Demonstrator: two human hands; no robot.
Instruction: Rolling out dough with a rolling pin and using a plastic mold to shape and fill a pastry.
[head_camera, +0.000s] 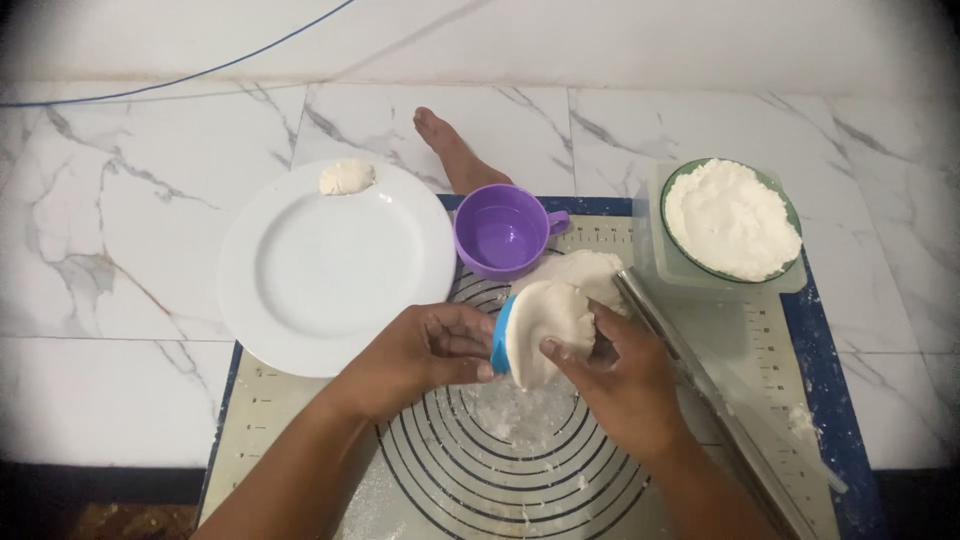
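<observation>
My left hand (425, 350) holds a blue round mould (501, 335) on its edge above the baking mat (300, 420). A flat round of white dough (545, 325) lies against the mould's face. My right hand (620, 375) presses its thumb and fingers on the dough's lower right edge. More white dough (590, 270) rests on the mat just behind the mould. A shaped dough piece (346, 177) sits at the far rim of the white plate (300, 330).
A purple cup (503, 233) stands behind the dough. A green-rimmed bowl of white flour (732, 220) sits in a clear container at the right. A metal rolling pin (700, 380) lies diagonally on the mat. A bare foot (452, 150) rests on the marble floor.
</observation>
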